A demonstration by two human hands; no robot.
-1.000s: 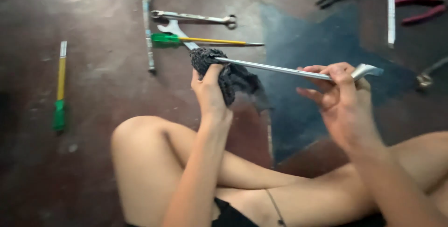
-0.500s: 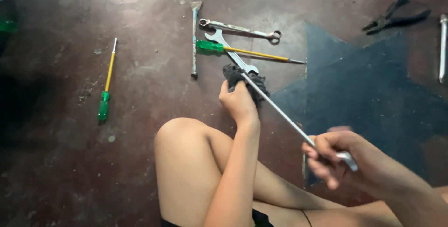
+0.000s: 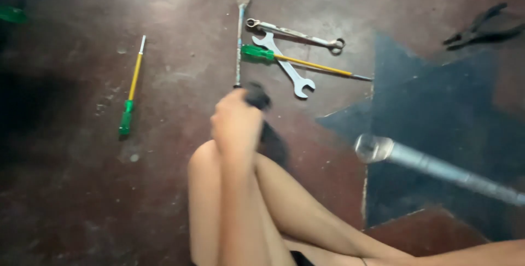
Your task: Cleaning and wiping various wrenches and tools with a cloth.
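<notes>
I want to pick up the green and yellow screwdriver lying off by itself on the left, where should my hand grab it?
Grip the lone screwdriver by its thicker green handle, the end nearest you, coming straight down from above. It lies flat on the floor, nearly upright in view, nothing beside it.

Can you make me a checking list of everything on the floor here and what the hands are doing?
Surface: dark reddish floor, scuffed, with a dark blue patch.
Job's things: dark cloth in the left hand; blurred metal tool at right, close to the camera.
Clutter: green-handled screwdriver; second screwdriver lying across a wrench; ring wrench; thin metal bar; pliers.
Grip: left hand closed on the cloth; right hand out of view.
Cables: nothing seen.
Surroundings: person's bare legs.
</notes>
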